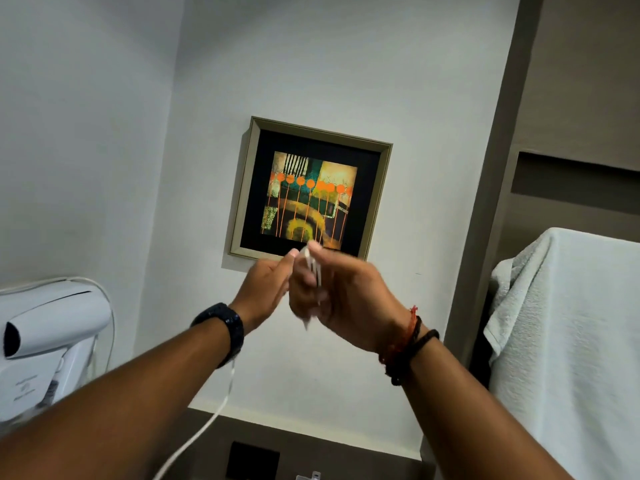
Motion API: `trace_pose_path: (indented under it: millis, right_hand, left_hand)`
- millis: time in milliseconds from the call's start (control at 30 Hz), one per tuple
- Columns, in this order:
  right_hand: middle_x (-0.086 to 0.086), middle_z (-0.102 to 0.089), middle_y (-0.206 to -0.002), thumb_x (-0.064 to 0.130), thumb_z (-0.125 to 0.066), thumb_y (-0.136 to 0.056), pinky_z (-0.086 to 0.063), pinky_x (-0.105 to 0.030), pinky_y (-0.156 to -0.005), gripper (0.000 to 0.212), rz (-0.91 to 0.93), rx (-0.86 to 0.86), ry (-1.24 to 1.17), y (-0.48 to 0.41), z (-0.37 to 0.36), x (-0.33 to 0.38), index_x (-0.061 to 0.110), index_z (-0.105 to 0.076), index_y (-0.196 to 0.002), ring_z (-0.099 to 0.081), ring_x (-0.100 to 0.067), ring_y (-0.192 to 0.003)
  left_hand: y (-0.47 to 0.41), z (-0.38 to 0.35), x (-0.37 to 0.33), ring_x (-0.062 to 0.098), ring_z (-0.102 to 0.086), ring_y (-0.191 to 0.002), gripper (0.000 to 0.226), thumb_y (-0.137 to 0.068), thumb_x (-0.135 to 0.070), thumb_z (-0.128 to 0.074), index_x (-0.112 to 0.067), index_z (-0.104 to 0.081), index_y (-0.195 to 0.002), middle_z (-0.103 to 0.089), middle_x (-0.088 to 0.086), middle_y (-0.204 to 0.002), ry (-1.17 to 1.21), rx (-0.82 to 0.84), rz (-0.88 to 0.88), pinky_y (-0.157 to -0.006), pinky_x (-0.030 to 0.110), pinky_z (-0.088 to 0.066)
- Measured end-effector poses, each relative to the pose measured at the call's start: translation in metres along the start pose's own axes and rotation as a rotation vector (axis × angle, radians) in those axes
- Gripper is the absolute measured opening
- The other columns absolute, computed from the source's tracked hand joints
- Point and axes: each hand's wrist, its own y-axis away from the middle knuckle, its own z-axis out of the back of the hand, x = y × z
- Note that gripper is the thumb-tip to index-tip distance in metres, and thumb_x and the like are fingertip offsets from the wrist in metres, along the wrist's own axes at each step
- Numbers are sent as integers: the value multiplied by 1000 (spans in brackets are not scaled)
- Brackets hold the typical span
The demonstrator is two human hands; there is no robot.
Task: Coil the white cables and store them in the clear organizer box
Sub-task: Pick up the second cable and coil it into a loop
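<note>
Both my hands are raised in front of the wall, close together. My right hand (343,296) grips several loops of a white cable (313,268) bunched between thumb and fingers. My left hand (265,289) pinches the same cable at the top of the bundle, fingertips touching it. A loose length of the cable (214,415) hangs down from below my left wrist toward the bottom edge. The clear organizer box is not in view. The hands are slightly blurred.
A framed abstract picture (311,192) hangs on the white wall behind my hands. A white wall-mounted hair dryer (45,334) sits at the left. A white towel (568,341) drapes at the right. A dark switch plate (252,460) is low on the wall.
</note>
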Motion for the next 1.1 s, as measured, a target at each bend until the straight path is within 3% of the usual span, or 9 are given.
trace_pose_path:
  millis: [100, 200, 267, 367, 433, 533, 767, 933, 1100]
  right_hand:
    - [3, -46, -65, 21, -44, -83, -41, -25, -60, 11, 348, -239, -109, -10, -5, 18, 13, -47, -76, -47, -11, -61]
    - [-6, -47, -84, 21, -46, -90, -49, -40, -72, 7, 565, -746, 553, -15, 12, 17, 15, -46, -89, -50, -19, -79]
    - [-6, -47, -81, 28, -40, -96, -42, -40, -68, 19, 498, -902, 1218, -11, 29, 2, 12, -46, -90, -47, -21, -75]
    - [-11, -51, -72, 40, -27, -98, -39, -35, -65, 38, 64, -682, 1755, 4, 47, -29, 13, -44, -78, -47, -25, -65]
    - [-15, -60, -73, 46, -21, -98, -46, -39, -69, 52, -120, -519, 1535, 12, 47, -40, 11, -47, -70, -54, -29, -66]
    - [1, -51, -53, 49, -22, -98, -43, -30, -58, 60, -194, -236, 850, 13, 33, -44, 14, -48, -56, -47, -15, -49]
    - [4, -40, -50, 27, -34, -88, -32, -27, -55, 32, 107, -16, -136, 4, -1, -8, 9, -50, -67, -33, -14, -51]
    - [1, -43, -62, 22, -37, -90, -38, -27, -61, 22, 416, -332, -213, -5, -1, 16, 10, -53, -82, -42, -15, -61]
    - [4, -48, -73, 15, -35, -99, -42, -10, -52, 15, 548, -1050, 312, -19, 15, 26, 12, -49, -93, -50, 0, -64]
  left_hand:
    - [14, -20, 4, 7, -22, -38, 45, -97, -26, -41, -14, -38, -54, -28, -1, -47, 41, 121, 74, -43, 22, -19]
    - [22, -29, 4, 9, -19, -43, 51, -96, -35, -43, -19, -30, -49, -26, -3, -49, 28, 175, 32, -41, 19, -19]
    - [23, -25, 1, 9, -21, -44, 53, -96, -34, -44, -20, -33, -46, -29, -4, -48, 7, 139, -56, -43, 18, -21]
    - [15, -10, -1, 13, -26, -42, 55, -95, -32, -47, -19, -37, -43, -31, -4, -43, -113, 36, -164, -47, 25, -26]
    - [7, 2, 0, 17, -29, -42, 56, -94, -33, -49, -16, -39, -41, -33, 0, -42, -188, -9, -182, -49, 30, -27]
    - [-1, 13, 3, 19, -30, -43, 57, -93, -32, -51, -8, -40, -42, -33, 6, -43, -218, -75, -182, -49, 31, -28]
    - [11, -7, -1, 20, -42, -50, 55, -97, -35, -40, -6, -56, -54, -45, 12, -52, 107, 27, 48, -54, 28, -37]
    - [33, -26, 0, 12, -17, -38, 56, -94, -44, -39, -22, -40, -43, -27, -9, -38, 234, 182, 249, -37, 16, -16]
    - [47, -25, -8, 6, -25, -39, 53, -93, -52, -38, -25, -45, -48, -35, -14, -42, 179, 344, 202, -38, 16, -22]
